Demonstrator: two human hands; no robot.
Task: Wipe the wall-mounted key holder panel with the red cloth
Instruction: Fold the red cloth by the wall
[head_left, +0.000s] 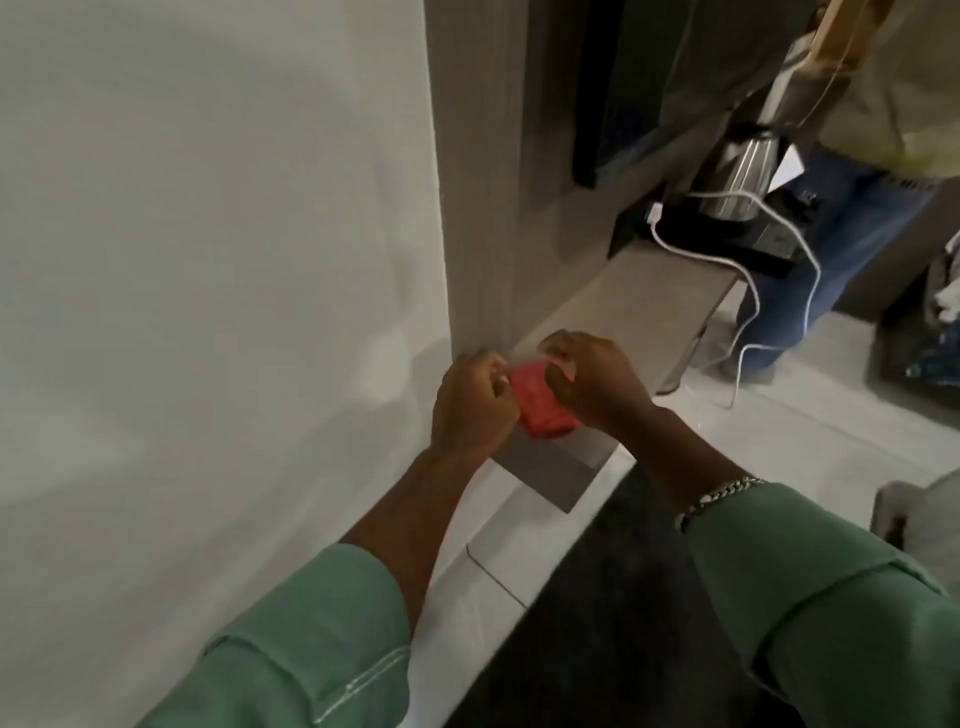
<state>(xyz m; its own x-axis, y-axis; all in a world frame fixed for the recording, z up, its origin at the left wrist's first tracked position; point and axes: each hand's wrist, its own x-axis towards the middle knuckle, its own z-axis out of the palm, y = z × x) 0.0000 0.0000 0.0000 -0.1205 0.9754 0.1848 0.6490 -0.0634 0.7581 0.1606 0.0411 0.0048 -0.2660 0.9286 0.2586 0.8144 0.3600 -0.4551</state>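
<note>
both hands hold the cloth (540, 408) over the near end of the shelf (639, 306), just beside the wall (208, 260). left hand (472, 410) pinches its left edge; right hand (592, 384) grips the right side. panel not in view. step judged: bunching or refolding the cloth before wiping. next move calls for finding the panel and raising the cloth to it.
</note>
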